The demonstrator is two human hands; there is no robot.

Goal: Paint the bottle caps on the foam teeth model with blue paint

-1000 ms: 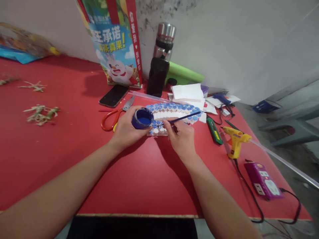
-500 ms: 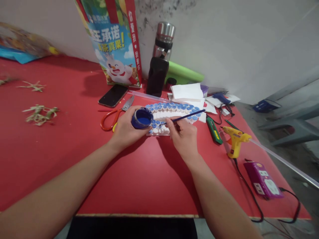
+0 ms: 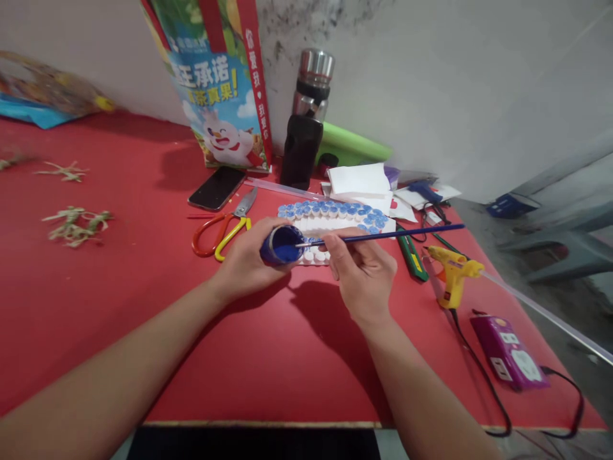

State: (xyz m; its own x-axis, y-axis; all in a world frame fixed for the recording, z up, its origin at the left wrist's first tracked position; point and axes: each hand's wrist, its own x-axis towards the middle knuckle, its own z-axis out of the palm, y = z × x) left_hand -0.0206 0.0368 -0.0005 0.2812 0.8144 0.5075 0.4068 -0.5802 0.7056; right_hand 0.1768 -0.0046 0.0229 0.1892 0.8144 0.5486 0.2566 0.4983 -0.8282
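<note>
My left hand [image 3: 249, 259] is closed around a small jar of blue paint [image 3: 283, 245], its mouth tilted toward me. Between the fingers of my right hand [image 3: 361, 271] is a thin paintbrush [image 3: 407, 232], held almost level, with its tip at the jar's mouth. Behind both hands lies a white piece [image 3: 320, 223] edged with rows of small round knobs. Many knobs along its far side are painted blue, while those at the near edge look white. My hands and the jar hide part of it.
Left of the jar lie scissors [image 3: 221, 231] and a phone [image 3: 218, 188]. A dark bottle [image 3: 301, 152] and a printed bag [image 3: 225, 96] stand behind. To the right are a green cutter [image 3: 412, 255], a yellow glue gun [image 3: 453, 271] and a purple power box [image 3: 510, 351] with cords.
The brush has moved from the near knobs to the jar's mouth and now lies flatter. My left hand has shifted the jar slightly right and toward me.
</note>
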